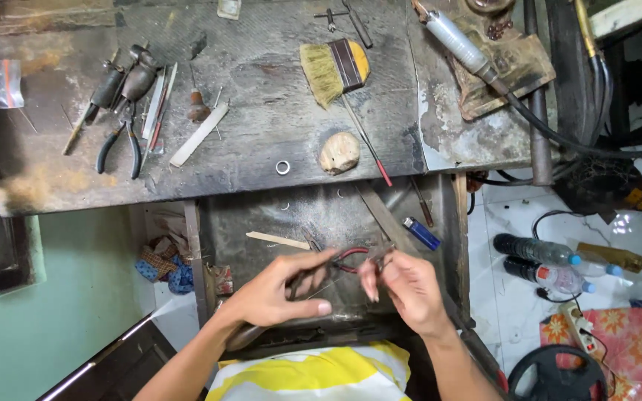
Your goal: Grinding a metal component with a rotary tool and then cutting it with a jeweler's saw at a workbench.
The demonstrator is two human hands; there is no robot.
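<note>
My left hand (276, 289) is closed around a pair of small pliers with red handles (347, 258), held over the open metal drawer (321, 215) below the bench. My right hand (403, 286) is right beside it, fingertips pinched on a tiny metal piece (382, 260) at the pliers' tip; the piece is too small to make out. A small metal ring (282, 167) and a rounded pale stone-like lump (339, 152) lie on the worn bench top (261, 96) near its front edge.
On the bench lie a yellow-handled brush (334, 69), black-handled pliers (119, 145), several hand tools (139, 78) and a hose-fed handpiece (456, 41). A blue lighter (420, 232) and a wooden stick (276, 239) lie in the drawer. Plastic bottles (544, 260) lie on the floor at right.
</note>
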